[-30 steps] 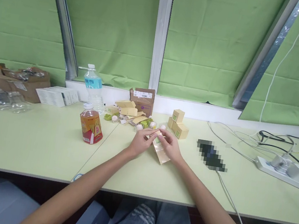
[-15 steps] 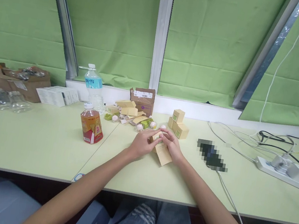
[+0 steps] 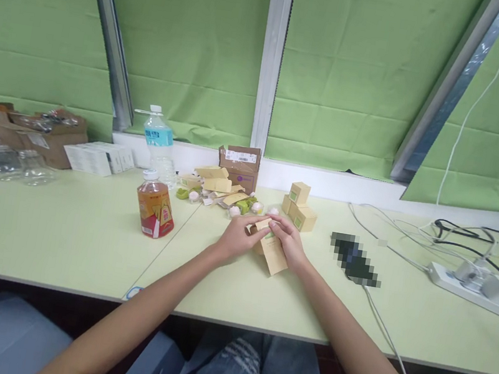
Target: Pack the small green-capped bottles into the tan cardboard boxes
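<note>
Between my two hands is a small tan cardboard box point(image 3: 274, 255), partly folded, with a long flap hanging down toward me. My left hand point(image 3: 240, 236) grips its left side, thumb over the upper part. My right hand point(image 3: 289, 239) holds the other side, its thumb near the green label. Fingers cover much of the box's far side. Just beyond my hands lie several small pinkish-white balls point(image 3: 234, 212) and green pieces point(image 3: 243, 205). Flat and partly folded tan cartons point(image 3: 216, 184) are heaped behind them. To the right, folded tan boxes point(image 3: 303, 217) are stacked.
A bottle of reddish-orange drink point(image 3: 156, 207) and a large water bottle point(image 3: 160, 146) stand to the left. A brown carton point(image 3: 239, 166) is at the back. On the right are a pixelated dark object point(image 3: 354, 258), a white power strip point(image 3: 461, 285) and loose cables.
The box's long flap and green label show slightly more toward me. Both hands keep their hold on the box, and the view has shifted slightly.
</note>
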A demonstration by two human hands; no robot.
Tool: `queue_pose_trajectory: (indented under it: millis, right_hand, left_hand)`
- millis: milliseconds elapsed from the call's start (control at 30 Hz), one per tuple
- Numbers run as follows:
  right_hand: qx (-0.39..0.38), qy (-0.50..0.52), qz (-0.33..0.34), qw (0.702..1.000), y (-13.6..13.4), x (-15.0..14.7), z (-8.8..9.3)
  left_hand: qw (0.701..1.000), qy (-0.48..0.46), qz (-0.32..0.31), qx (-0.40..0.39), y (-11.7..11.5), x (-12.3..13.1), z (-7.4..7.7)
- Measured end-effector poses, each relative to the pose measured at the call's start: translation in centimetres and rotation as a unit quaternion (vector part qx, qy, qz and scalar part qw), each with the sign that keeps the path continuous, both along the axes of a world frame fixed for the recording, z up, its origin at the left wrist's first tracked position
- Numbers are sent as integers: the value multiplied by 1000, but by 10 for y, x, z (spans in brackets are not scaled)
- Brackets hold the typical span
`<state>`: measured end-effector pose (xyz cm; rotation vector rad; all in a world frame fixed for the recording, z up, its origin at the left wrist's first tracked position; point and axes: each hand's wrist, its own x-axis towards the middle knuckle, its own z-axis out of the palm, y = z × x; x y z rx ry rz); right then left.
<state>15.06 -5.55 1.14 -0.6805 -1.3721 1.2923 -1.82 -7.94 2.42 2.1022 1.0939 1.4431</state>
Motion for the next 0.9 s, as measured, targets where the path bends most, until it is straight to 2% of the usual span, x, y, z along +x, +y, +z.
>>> queue_pose_trajectory:
  millis: [433,567,633,800,900]
  right_hand:
    - [41,-18,8,999,-1,2,5]
    - [33,-11,16,999,-4,5,10]
    - [13,-5,33,999,-4,10,13]
    - [-39,-11,101,994,-2,21,16]
    - [-12,-20,81,996,1,20,14]
  left_hand:
    - [997,42,40,41,-4,8,-4]
    - [995,52,54,65,-8,8,-1]
    - [996,52,35,61,-12,6,4]
    - [998,11,-51,-31,-17,3,16]
    - [998,-18,-55,-33,-17,7,14]
